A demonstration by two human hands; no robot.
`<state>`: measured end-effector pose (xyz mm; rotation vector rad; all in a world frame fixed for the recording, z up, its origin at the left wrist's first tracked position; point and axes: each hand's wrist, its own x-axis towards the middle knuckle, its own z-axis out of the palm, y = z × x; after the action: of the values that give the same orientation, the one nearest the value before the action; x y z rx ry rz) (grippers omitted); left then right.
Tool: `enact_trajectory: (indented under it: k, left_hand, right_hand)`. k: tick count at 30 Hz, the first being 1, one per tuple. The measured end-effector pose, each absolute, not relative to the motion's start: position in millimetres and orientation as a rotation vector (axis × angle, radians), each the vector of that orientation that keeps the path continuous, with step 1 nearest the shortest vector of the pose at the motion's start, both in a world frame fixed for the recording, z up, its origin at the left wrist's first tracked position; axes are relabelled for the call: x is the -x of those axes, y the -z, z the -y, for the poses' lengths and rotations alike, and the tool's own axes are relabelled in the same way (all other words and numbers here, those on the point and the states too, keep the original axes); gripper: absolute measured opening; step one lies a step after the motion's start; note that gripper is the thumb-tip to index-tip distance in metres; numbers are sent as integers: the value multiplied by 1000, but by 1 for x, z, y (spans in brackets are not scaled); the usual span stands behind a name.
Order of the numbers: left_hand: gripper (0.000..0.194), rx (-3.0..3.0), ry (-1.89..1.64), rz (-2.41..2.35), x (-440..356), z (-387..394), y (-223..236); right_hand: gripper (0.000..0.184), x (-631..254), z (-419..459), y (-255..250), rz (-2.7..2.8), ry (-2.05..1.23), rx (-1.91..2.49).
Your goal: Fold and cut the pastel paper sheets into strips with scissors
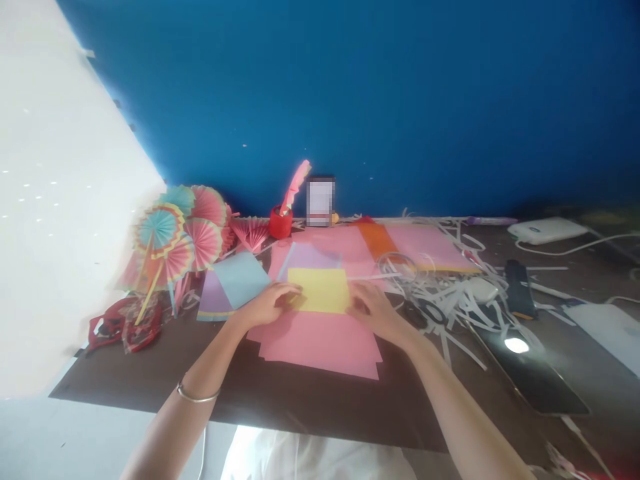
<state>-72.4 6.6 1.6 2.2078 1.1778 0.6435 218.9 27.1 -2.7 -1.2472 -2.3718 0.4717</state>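
Note:
A yellow sheet of paper [324, 291] lies over a stack of pink sheets [320, 340] at the middle of the table. My left hand [275, 301] is at its left edge, fingers curled and pinching the paper there. On the opposite edge, my right hand [374, 310] grips the sheet with bent fingers. Behind the yellow sheet a lilac sheet [315, 257] shows. Close to my left hand lie a light blue sheet [243, 277] and a purple sheet [215, 293]. The undersides of my fingertips are partly hidden.
Pleated paper fans [160, 230] crowd the left, near a red ribbon-like item [107, 323]. A red pot [281, 223] stands at the back. White paper strips [445, 300] tangle on the right, beside scissors [427, 310], a dark phone [535, 373] and a white device [547, 230].

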Motion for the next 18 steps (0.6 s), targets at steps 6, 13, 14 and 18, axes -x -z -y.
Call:
enact_trajectory:
  k: [6, 13, 14, 18]
  left_hand:
    - [25, -2186, -642, -1192, 70, -8, -4]
    - [21, -2318, -635, -1212, 63, -4, -9]
    - [22, -2369, -639, -1223, 59, -1, -10]
    - [22, -2530, -644, -1242, 46, 5, -10]
  right_hand:
    - [8, -199, -16, -6, 2436, -287, 991]
    - [23, -181, -9, -12, 2688, -81, 848]
    - [23, -182, -9, -12, 2679, -58, 865]
    - [23, -182, -9, -13, 2572, -95, 941]
